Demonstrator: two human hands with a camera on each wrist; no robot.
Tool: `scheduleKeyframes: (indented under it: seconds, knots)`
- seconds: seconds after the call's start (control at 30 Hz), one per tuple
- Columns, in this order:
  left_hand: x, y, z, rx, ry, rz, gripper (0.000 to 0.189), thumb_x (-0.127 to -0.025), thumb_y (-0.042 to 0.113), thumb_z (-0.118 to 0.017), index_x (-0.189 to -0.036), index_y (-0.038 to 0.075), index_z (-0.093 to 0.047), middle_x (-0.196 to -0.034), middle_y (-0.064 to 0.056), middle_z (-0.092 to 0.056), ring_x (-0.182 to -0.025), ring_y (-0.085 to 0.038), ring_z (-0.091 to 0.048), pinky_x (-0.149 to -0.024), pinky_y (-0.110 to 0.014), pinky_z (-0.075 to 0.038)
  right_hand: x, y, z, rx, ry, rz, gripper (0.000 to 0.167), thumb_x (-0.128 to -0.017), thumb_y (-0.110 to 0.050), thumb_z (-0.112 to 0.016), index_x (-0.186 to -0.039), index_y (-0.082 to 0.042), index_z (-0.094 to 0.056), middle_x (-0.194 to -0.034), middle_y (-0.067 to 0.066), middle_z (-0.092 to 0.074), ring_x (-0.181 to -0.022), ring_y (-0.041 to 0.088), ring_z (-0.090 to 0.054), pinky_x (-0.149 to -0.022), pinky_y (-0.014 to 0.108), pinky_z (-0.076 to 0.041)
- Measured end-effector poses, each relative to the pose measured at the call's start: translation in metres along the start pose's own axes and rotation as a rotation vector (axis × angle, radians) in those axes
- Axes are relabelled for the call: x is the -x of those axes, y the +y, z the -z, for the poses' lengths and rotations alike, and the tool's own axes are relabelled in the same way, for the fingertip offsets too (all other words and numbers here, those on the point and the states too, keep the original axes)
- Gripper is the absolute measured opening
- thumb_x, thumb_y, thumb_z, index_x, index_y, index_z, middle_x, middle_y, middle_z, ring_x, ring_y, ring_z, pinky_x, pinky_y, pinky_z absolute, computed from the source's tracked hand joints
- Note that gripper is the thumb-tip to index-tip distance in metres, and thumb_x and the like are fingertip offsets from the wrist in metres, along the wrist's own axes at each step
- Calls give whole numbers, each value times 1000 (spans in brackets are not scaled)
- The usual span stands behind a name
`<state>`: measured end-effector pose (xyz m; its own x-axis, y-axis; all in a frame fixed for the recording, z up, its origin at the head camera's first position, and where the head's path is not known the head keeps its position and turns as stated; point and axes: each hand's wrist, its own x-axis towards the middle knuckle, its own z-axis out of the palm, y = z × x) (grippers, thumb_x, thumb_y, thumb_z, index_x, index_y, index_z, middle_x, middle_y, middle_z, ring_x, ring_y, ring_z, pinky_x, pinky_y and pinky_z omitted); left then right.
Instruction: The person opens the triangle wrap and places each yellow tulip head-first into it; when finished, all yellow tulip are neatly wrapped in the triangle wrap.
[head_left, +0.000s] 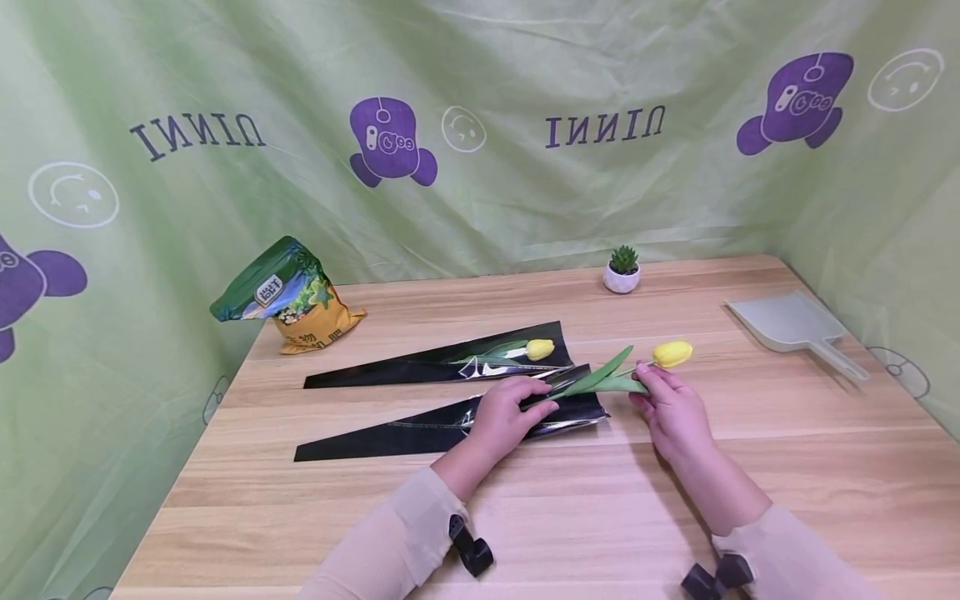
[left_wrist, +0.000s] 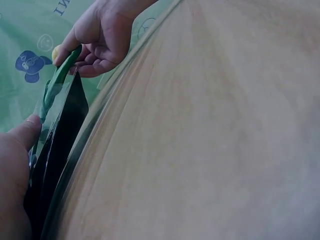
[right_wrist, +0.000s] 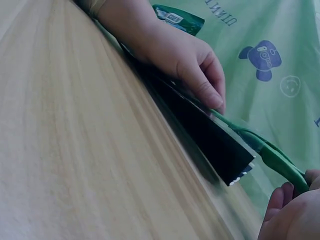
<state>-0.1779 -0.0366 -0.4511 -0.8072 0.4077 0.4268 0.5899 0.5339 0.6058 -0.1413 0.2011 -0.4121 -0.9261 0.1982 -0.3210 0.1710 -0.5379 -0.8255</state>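
Observation:
My right hand (head_left: 678, 412) pinches a yellow artificial tulip (head_left: 672, 354) just below its bloom, at the stem and green leaves. The tulip's lower stem runs leftward into the open wide end of a black flower sleeve (head_left: 360, 440) with a clear film front. At that mouth my left hand (head_left: 510, 414) grips the sleeve, thumb and forefinger close around the stem. In the right wrist view the black sleeve (right_wrist: 200, 130) slants up beneath the left hand, its wide edge near the tulip leaves (right_wrist: 280, 162). The stem's lower end is hidden by the left hand and sleeve.
Behind lies a second black sleeve (head_left: 375, 372) with a yellow tulip (head_left: 539, 349) inside. A green and orange bag (head_left: 300, 304) stands at the back left. A small potted succulent (head_left: 622, 275) is at the back, a grey dustpan (head_left: 787, 321) at the right.

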Motion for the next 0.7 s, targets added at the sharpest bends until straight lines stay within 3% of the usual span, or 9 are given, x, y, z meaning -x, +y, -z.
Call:
scheduleKeyframes:
  seconds: [0.37, 0.7]
  knots:
    - [-2, 4, 2, 20, 11, -3, 25, -85, 27, -76, -106, 14, -75, -109, -2, -74, -108, -17, -67, -98, -29, -52, 0, 19, -12, 86, -30, -7, 29, -97, -8, -58, -75, -24, -68, -84, -17, -70, -73, -1, -63, -71, 14, -54]
    - [-4, 3, 1, 13, 13, -12, 26, -85, 27, -77, -106, 13, -75, -109, -3, -74, -108, -17, -67, -98, -29, -52, -2, 28, -21, 204, -27, -15, 29, -95, -6, -60, -73, -24, -65, -71, -15, -62, -58, -1, -49, -57, 12, -43]
